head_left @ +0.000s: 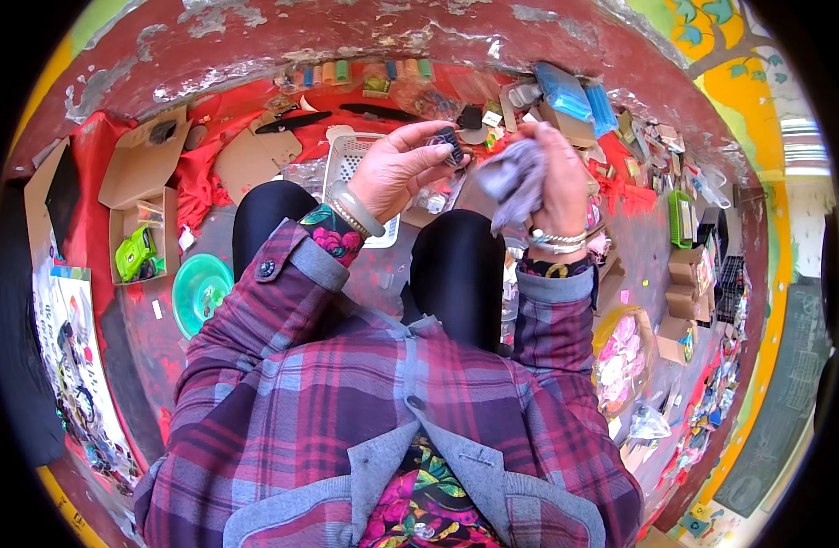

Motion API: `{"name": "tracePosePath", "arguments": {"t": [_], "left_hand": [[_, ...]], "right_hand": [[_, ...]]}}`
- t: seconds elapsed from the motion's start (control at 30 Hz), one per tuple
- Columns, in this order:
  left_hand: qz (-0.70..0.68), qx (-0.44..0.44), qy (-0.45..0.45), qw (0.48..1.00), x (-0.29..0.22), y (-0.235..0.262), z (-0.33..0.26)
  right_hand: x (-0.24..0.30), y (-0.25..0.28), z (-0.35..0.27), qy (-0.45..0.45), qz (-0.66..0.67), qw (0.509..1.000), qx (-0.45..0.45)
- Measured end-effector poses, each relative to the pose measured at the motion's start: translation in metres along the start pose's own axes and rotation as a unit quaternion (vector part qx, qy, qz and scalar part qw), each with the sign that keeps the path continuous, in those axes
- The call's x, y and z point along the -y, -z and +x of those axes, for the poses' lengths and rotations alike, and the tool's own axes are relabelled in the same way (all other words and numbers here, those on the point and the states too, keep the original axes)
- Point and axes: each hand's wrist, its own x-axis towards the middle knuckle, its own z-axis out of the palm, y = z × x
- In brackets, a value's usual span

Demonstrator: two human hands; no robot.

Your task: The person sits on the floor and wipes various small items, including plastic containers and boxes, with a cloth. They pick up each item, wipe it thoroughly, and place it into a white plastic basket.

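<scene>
Between the thumb and fingers of my left hand (394, 173) is a small dark object (449, 143), black with a ridged or patterned face; its exact kind is too small to tell. My right hand (560, 183) grips a crumpled grey cloth (515, 178), which hangs to the left of the fingers and is a little blurred. Both hands are raised above my knees, a short gap apart. Under my left hand, partly hidden by it, stands a white perforated plastic basket (345, 151).
A green basin (200, 290) and an open cardboard box (144, 233) holding a bright green toy-like thing stand on the left. Blue plastic packs (566, 91) lie at the far right. A round container of pink pieces (620, 361) sits at right, near small cardboard boxes (686, 274).
</scene>
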Motion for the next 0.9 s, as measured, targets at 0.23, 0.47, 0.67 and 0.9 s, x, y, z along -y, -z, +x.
{"name": "tracePosePath", "arguments": {"t": [0.23,0.47,0.67,0.9], "left_hand": [[0.019,-0.033,-0.009,0.999,0.01,0.013,0.006],[0.001,0.044,0.014,0.999,0.007,0.017,0.002],[0.045,0.068,0.036,0.996,0.012,0.019,0.001],[0.1,0.035,0.081,0.991,0.009,0.011,-0.004]], "right_hand": [[-0.017,-0.042,0.01,0.137,-0.08,0.987,-0.019],[-0.066,-0.052,0.007,0.269,-0.414,0.869,0.039],[-0.065,-0.047,0.005,0.313,-0.456,0.833,0.001],[-0.067,-0.033,0.008,0.227,-0.424,0.876,-0.036]]}}
